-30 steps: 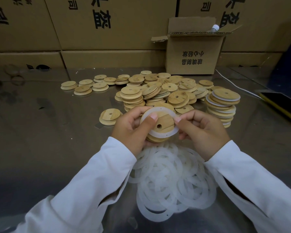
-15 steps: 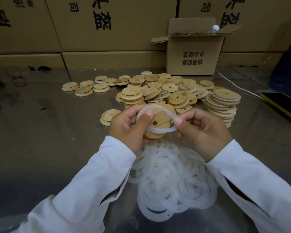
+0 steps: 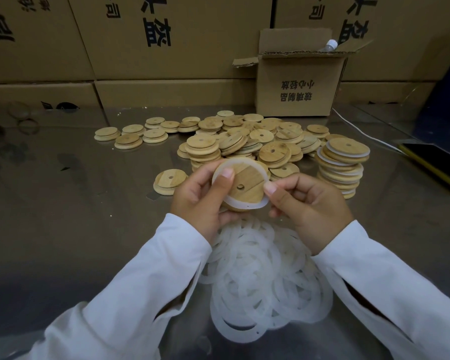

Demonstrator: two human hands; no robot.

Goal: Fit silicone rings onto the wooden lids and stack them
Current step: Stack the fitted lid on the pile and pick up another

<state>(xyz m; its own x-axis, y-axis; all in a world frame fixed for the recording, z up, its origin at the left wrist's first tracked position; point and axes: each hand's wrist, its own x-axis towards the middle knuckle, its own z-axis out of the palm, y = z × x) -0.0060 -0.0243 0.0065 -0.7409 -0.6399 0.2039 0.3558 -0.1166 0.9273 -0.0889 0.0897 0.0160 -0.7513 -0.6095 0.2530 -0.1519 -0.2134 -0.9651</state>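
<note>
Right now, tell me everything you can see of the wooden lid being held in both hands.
The wooden lid is a round, light bamboo-looking disc with visible grain bands and a small hole near its middle. It is held tilted above the table, face towards the camera. A translucent white silicone ring runs around its rim, loose along the lower edge, so not fully seated. The left hand grips its left side, thumb pressed on the face; the right hand pinches the ring at the right edge.
</note>
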